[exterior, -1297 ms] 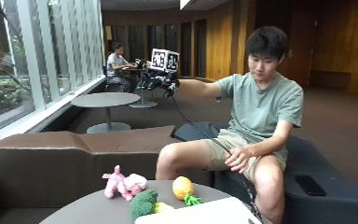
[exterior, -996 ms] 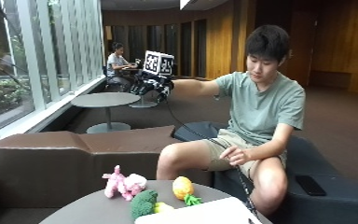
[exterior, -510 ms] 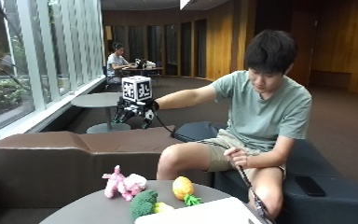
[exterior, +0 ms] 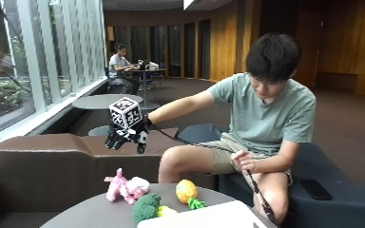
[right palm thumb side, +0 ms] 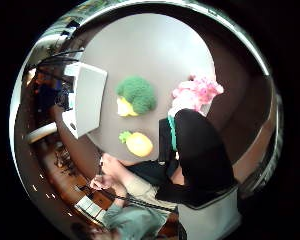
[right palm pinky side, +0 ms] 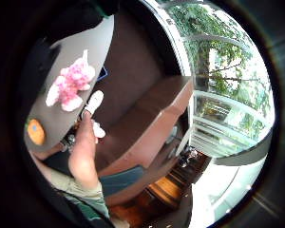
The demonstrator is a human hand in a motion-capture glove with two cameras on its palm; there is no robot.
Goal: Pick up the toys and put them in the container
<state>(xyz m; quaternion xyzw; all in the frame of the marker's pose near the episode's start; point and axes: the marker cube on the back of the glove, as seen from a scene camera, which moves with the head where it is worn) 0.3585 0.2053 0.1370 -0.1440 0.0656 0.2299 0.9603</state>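
The right hand (exterior: 127,137) hangs in the air above the desk (exterior: 87,216), fingers pointing down and relaxed, holding nothing. It is above and a little behind the pink toy (exterior: 127,186), apart from it. The bare left hand (exterior: 244,161) rests by the person's knee and pinches a black cable.

Below the right hand, the outside view shows three toys near the desk's edge closest to the person: the pink toy nearest under the hand, the pineapple (exterior: 186,191) further toward the person's legs, and the broccoli (exterior: 146,207) on the far side of both, with a small yellow piece touching it. The white container (exterior: 201,219) lies beyond the broccoli, farthest from the hand, and only its top edge shows there.

The thumb side palm view looks straight down and gives what the outside view hides: the whole round desk, the container (right palm thumb side: 87,97) as a white rectangular box at the desk's rim, the broccoli (right palm thumb side: 137,94) between it and the pink toy (right palm thumb side: 196,94), and the pineapple (right palm thumb side: 138,144) with green leaves at the edge nearest the person. A black finger covers part of the pink toy.

The little finger side palm view shows only the pink toy (right palm pinky side: 70,84), fuzzy with pale limbs, and an orange toy (right palm pinky side: 36,131) at the desk's edge, plus the brown sofa (right palm pinky side: 147,128) and windows.
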